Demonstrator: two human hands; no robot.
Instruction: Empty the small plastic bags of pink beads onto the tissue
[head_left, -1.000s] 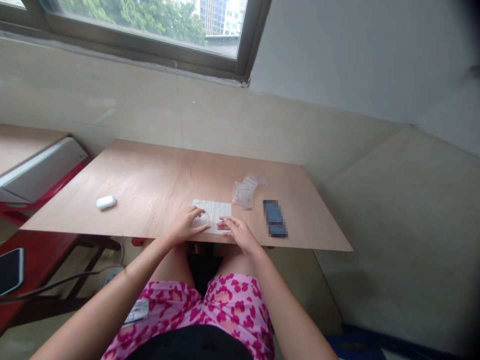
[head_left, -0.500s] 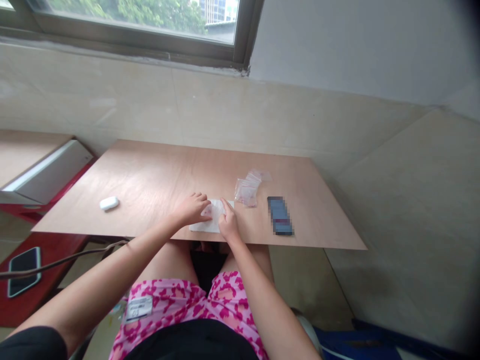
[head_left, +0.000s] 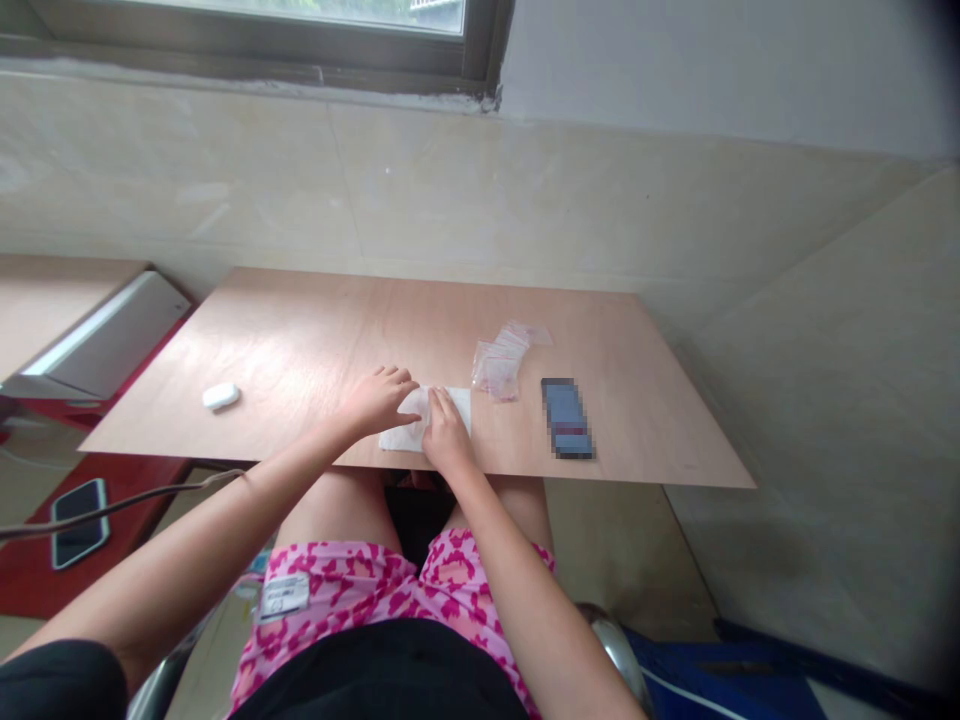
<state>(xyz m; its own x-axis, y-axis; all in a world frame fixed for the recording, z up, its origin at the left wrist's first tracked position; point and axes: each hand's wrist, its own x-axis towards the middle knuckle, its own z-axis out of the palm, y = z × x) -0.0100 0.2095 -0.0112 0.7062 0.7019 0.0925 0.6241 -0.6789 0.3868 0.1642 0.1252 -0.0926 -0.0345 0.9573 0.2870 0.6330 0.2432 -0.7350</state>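
Observation:
A white sheet [head_left: 459, 402], perhaps paper or a thin cloth, lies near the front edge of the table. Over its left part reaches my left hand [head_left: 381, 402], thumb and fingers apart, with nothing visible between them. My right hand [head_left: 448, 432] rests on the middle of the sheet, its fingers stretched out and lying flat. Something thin and clear seems to lie on the sheet between the hands, too faint to make out. Just beyond the sheet, to the right, is a loose pile of small clear zip bags [head_left: 498, 368] with reddish seal lines.
A phone [head_left: 568, 420] with a blurred screen lies right of the bags on the wooden table [head_left: 300, 320]. A white earbud case [head_left: 221, 397] sits at the left. Another phone [head_left: 79, 524] is on a red stool [head_left: 30, 590] below; a cable crosses above it.
My right hand has swung left and flattened over the sheet. The left thumb and fingers have spread; a small clear bag with pinkish marks seen by them no longer shows clearly. The view has tilted down.

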